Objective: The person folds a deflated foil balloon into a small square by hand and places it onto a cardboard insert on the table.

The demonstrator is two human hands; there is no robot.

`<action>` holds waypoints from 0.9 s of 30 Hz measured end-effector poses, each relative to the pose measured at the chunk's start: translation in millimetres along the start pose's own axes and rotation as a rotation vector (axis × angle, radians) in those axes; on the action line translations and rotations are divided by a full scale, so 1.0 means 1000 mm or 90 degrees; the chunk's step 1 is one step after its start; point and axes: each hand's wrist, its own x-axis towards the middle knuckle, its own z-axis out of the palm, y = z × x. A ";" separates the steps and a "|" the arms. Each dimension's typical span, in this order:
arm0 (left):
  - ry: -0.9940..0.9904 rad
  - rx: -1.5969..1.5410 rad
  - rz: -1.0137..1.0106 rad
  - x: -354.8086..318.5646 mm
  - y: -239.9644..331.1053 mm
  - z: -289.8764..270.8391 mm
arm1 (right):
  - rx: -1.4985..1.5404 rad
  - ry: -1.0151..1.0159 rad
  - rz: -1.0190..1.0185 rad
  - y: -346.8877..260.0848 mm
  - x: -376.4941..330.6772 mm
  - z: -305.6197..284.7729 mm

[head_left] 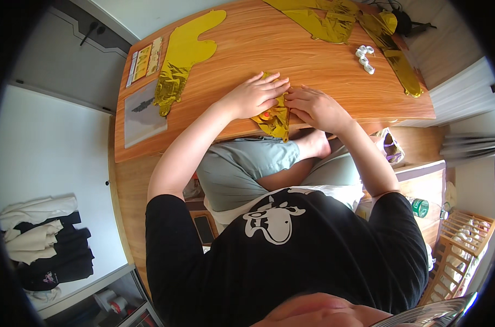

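A crinkled gold foil balloon point(277, 122), lying flat and with a small red-orange mark, sits at the table's near edge under both hands. Its lower tip hangs over the edge. My left hand point(253, 97) rests on it with the fingers stretched out and slightly spread. From the right, my right hand point(317, 109) lies against the balloon, fingers extended toward the left fingertips and thumb lower down. Between the hands the foil is partly hidden. Farther left lies another deflated gold foil balloon point(188, 46), its lower part crumpled.
More gold foil point(334, 24) is spread at the far right of the wooden table point(247, 49), near small white ribbon rolls point(364, 57). A clear plastic sleeve point(144, 120) and a printed card pack point(144, 62) lie left. Below right are a green-labelled bottle point(419, 207) and wooden rack point(454, 250).
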 end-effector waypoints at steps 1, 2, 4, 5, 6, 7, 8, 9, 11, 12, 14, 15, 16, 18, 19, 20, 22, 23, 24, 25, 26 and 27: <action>-0.002 -0.008 -0.003 0.001 0.000 0.000 | 0.001 0.000 0.001 -0.003 -0.004 0.000; -0.003 -0.009 -0.005 0.000 0.000 0.000 | -0.027 0.002 -0.005 -0.008 -0.007 -0.001; -0.007 -0.007 0.003 -0.001 0.000 0.000 | -0.052 0.003 -0.013 -0.019 -0.012 -0.001; -0.008 -0.007 0.001 0.000 0.001 0.000 | -0.021 0.005 -0.011 -0.026 -0.016 -0.001; -0.006 -0.004 0.004 0.000 0.001 0.000 | 0.010 0.006 -0.009 -0.030 -0.018 -0.001; -0.003 -0.001 0.006 0.000 0.002 0.000 | 0.011 0.006 -0.010 -0.030 -0.019 0.001; -0.005 -0.002 0.005 0.001 0.002 0.000 | -0.012 0.012 -0.011 -0.031 -0.022 0.002; -0.005 -0.002 0.005 0.001 0.002 0.000 | -0.036 0.019 -0.012 -0.031 -0.024 0.003; -0.007 -0.004 0.004 0.001 0.003 -0.001 | -0.051 0.025 -0.027 -0.032 -0.026 0.007; -0.005 -0.001 0.003 0.001 0.003 0.000 | -0.068 0.032 -0.043 -0.032 -0.027 0.010; -0.005 0.000 0.002 0.000 0.003 0.000 | -0.069 0.055 -0.044 -0.037 -0.023 0.020; -0.004 0.001 0.001 0.000 0.003 0.000 | -0.071 0.078 -0.045 -0.039 -0.022 0.025; -0.004 0.001 0.000 0.000 0.003 0.000 | -0.061 0.088 -0.043 -0.037 -0.022 0.030; -0.007 0.002 -0.003 0.001 0.005 -0.001 | -0.049 0.085 -0.037 -0.034 -0.023 0.030; -0.010 0.002 -0.005 0.002 0.006 -0.002 | -0.037 0.082 -0.030 -0.032 -0.023 0.030; -0.011 0.003 -0.005 0.002 0.006 -0.002 | -0.037 0.083 -0.030 -0.033 -0.021 0.029; -0.016 -0.003 -0.010 0.002 0.007 -0.003 | -0.006 0.126 0.015 -0.035 -0.016 0.027; -0.016 -0.003 -0.011 0.001 0.007 -0.003 | -0.005 0.126 0.014 -0.038 -0.012 0.026; -0.026 0.001 -0.015 0.001 0.007 -0.004 | 0.011 0.132 0.028 -0.041 -0.008 0.024; -0.037 0.005 -0.020 0.000 0.007 -0.004 | 0.027 0.137 0.042 -0.043 -0.005 0.024; -0.036 0.005 -0.019 0.000 0.006 -0.004 | 0.026 0.137 0.042 -0.043 -0.004 0.026; -0.034 -0.006 -0.019 0.000 0.006 -0.004 | 0.030 0.140 0.081 -0.040 -0.002 0.030</action>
